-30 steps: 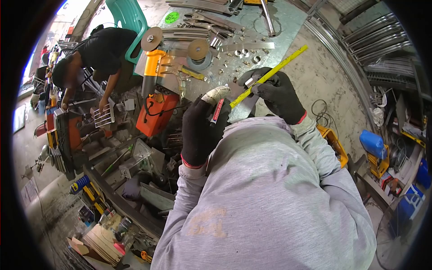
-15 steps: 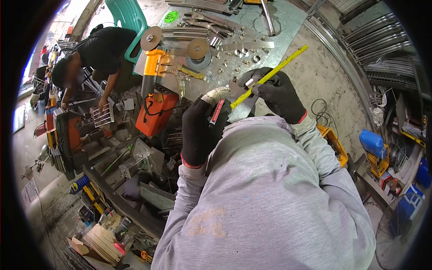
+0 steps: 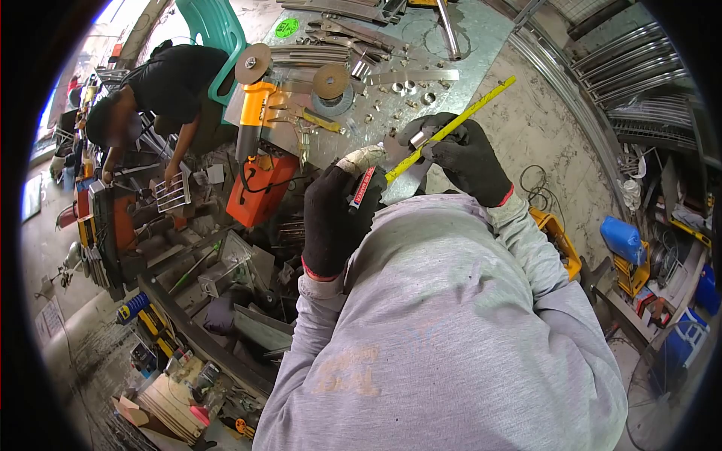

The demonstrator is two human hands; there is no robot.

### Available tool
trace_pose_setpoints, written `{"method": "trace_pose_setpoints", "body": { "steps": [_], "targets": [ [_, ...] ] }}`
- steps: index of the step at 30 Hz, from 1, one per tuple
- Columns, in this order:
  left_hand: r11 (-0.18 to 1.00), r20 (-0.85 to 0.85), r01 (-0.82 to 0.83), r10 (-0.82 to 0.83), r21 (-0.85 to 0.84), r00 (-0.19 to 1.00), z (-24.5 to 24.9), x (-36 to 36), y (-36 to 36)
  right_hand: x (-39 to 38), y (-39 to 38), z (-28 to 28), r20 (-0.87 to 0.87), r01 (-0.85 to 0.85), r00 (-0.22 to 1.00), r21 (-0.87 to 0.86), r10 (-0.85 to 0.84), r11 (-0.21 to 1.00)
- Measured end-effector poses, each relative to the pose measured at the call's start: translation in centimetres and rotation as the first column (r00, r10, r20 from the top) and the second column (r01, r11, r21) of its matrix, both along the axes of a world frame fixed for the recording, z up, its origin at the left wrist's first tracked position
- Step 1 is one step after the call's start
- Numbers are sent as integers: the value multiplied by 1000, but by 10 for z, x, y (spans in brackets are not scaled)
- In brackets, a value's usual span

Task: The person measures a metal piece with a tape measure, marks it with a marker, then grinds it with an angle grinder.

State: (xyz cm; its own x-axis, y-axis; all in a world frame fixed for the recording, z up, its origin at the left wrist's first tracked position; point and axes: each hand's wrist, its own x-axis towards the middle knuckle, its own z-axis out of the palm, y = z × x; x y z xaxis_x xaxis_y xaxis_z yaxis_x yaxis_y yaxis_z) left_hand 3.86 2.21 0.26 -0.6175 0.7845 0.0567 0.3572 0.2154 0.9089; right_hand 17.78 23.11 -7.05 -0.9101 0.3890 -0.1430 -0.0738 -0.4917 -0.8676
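My left hand (image 3: 336,214), in a black glove, grips a red marker pen (image 3: 362,186) and the near end of a yellow tape measure blade (image 3: 470,109). My right hand (image 3: 468,155), also in a black glove, pinches a short shiny metal tube piece (image 3: 416,138) against the blade, which runs up to the right. Both hands hover over a flat metal plate (image 3: 402,179) at the near edge of the steel worktable (image 3: 481,30). My grey sleeves fill the lower middle of the view.
The table holds cutting discs (image 3: 332,81), metal strips, small rings and an orange-yellow grinder (image 3: 254,113). An orange machine (image 3: 261,188) stands below it. A person in black (image 3: 162,86) bends over at left by a teal chair. A blue jug (image 3: 623,237) sits right.
Almost nothing has changed; my hands hold the same grip on the tape, tube piece and marker, with only a slight shift.
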Motion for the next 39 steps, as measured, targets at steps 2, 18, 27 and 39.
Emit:
{"method": "trace_pose_setpoints", "body": {
  "steps": [2,18,27,39],
  "targets": [
    [1000,-7,2,-2,-3,1000,0,-1,0,0,0,-1,-9,-9,1000,8,9,1000],
    [1000,9,6,-6,-21,1000,6,0,0,1,-1,3,17,16,1000,3,-16,1000],
    [1000,12,3,-3,-20,1000,2,-1,0,0,0,2,0,11,1000,-1,-11,1000],
    [1000,23,12,-12,-7,1000,0,-2,0,-1,0,0,-3,12,1000,1,-12,1000]
  ]
}}
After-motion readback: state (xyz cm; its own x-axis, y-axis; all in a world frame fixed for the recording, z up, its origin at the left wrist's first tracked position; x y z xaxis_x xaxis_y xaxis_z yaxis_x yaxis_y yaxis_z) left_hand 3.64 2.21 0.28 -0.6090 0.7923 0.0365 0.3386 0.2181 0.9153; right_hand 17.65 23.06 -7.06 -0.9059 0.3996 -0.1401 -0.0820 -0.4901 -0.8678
